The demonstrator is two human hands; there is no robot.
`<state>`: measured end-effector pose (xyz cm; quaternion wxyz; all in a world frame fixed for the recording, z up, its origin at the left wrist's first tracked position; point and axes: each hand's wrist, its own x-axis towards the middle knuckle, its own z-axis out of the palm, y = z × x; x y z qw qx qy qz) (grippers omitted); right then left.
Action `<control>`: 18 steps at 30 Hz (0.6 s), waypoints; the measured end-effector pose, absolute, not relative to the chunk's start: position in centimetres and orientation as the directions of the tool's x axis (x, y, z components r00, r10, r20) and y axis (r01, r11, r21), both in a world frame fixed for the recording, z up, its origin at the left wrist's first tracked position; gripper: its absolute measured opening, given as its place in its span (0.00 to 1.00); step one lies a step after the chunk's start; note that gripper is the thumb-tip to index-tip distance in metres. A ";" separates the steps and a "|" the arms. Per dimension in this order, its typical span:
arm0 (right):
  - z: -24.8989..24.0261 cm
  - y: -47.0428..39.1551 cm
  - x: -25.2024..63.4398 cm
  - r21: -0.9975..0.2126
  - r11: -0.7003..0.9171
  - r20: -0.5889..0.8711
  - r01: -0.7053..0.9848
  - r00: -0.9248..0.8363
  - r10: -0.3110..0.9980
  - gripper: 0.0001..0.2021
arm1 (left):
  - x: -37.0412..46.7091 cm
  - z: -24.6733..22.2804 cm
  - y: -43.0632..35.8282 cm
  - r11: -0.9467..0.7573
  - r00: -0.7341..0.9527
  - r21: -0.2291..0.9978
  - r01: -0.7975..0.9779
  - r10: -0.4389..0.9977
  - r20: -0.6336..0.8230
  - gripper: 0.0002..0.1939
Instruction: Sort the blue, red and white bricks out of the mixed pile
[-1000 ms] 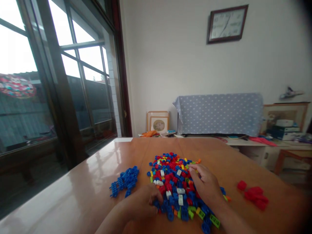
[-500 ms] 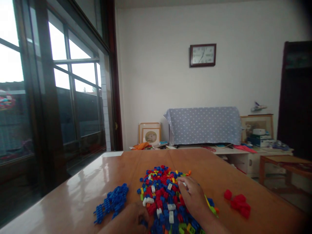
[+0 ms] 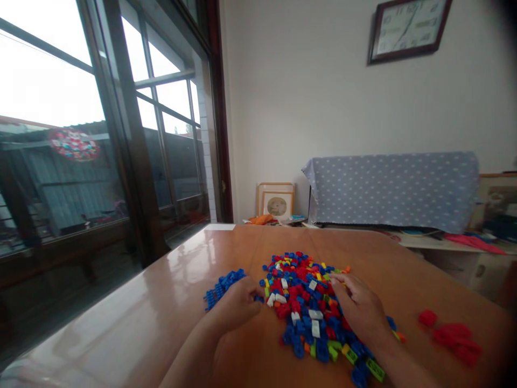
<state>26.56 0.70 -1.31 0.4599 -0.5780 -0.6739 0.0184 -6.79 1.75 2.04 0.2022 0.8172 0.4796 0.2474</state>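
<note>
A mixed heap of small plastic toy building bricks [image 3: 297, 293] in blue, red, white, green, yellow and orange lies on the brown table. At the heap's left side is my left hand [image 3: 242, 302], its fingers closed on a blue brick [image 3: 259, 298] that shows below the fingertips. Just behind that hand sits a separate cluster of blue bricks [image 3: 224, 285], partly covered by it. My right hand [image 3: 361, 304] is over the heap's right side, thumb and forefinger drawn together; whatever is between them is hidden. A small group of red bricks [image 3: 456, 339] lies apart, farther right.
The glossy wooden table [image 3: 161, 334] stretches toward the wall, with a white sheet [image 3: 219, 227] at its far left corner. Beyond it, a low cabinet carries a cloth-covered object [image 3: 391, 191] and framed pictures [image 3: 277, 203]. Glass windows [image 3: 169, 129] line the left side.
The head view has turned left and tilted down. My left hand has moved away from the near part of the heap toward the blue cluster, a blue brick in its fingers. My right hand stays by the heap.
</note>
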 end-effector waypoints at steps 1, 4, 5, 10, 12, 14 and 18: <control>-1.3 0.7 26.5 -0.554 0.330 0.599 0.764 0.090 0.795 0.17 | -7.4 2.2 2.1 -0.431 0.346 0.545 0.719 0.902 0.257 0.15; -1.2 0.6 26.4 -0.555 0.322 0.591 0.767 0.090 0.802 0.18 | -9.0 2.4 3.1 -0.309 0.136 0.508 0.804 0.927 0.349 0.12; -1.2 0.5 26.3 -0.557 0.320 0.588 0.766 0.091 0.804 0.18 | -9.5 2.4 3.5 -0.262 0.072 0.504 0.823 0.928 0.365 0.12; -1.2 0.4 26.2 -0.553 0.321 0.590 0.769 0.089 0.803 0.18 | -11.1 1.4 5.1 -0.096 -0.111 0.466 0.879 0.911 0.397 0.11; -1.3 0.5 26.3 -0.547 0.326 0.595 0.771 0.085 0.799 0.18 | -11.5 0.9 5.6 -0.089 -0.123 0.473 0.877 0.909 0.398 0.13; -1.4 0.6 26.5 -0.541 0.331 0.601 0.773 0.080 0.795 0.18 | -11.7 0.5 5.9 -0.067 -0.161 0.509 0.858 0.906 0.391 0.15; -1.6 0.8 26.8 -0.536 0.322 0.601 0.780 0.084 0.795 0.18 | -12.1 0.3 6.1 0.043 -0.257 0.523 0.851 0.903 0.343 0.13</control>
